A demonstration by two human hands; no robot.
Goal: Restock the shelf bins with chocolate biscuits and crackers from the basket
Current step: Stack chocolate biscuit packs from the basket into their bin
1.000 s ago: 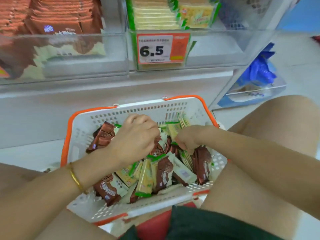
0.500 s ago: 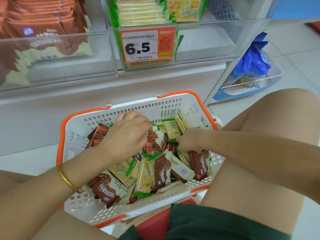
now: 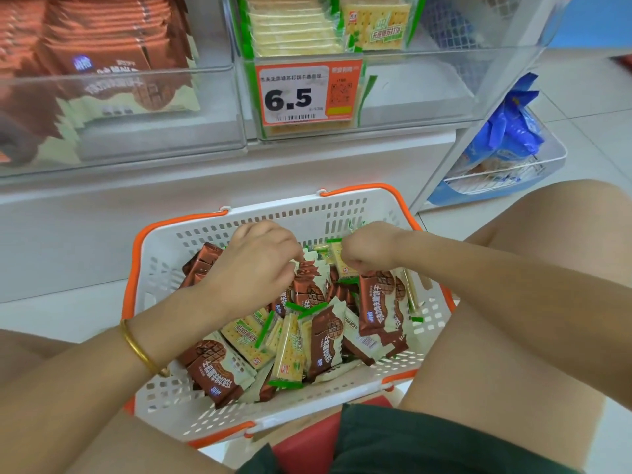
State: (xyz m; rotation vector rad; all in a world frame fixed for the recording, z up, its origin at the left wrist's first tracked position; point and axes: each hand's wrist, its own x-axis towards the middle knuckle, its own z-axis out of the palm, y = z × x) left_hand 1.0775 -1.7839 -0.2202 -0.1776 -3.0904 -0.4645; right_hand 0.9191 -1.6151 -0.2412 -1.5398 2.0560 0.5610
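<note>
A white basket with orange handles (image 3: 171, 401) sits on the floor between my knees. It holds several brown chocolate biscuit packets (image 3: 379, 306) mixed with yellow-green cracker packets (image 3: 287, 354). My left hand (image 3: 253, 265) is down in the pile with its fingers curled round a stack of brown chocolate biscuit packets (image 3: 307, 271). My right hand (image 3: 369, 248) is fisted over the far side, gripping a cracker packet (image 3: 342, 265). Above, a clear bin with chocolate biscuits (image 3: 113, 73) stands left of a clear bin with crackers (image 3: 376, 25).
An orange price tag reading 6.5 (image 3: 307, 94) hangs on the cracker bin. To the right, a low wire bin holds blue packets (image 3: 509, 131). My bare knees flank the basket, with white tiled floor around it.
Both hands have risen toward the basket's far wall and come closer together. The right hand has lifted clear of the brown packets it was buried among.
</note>
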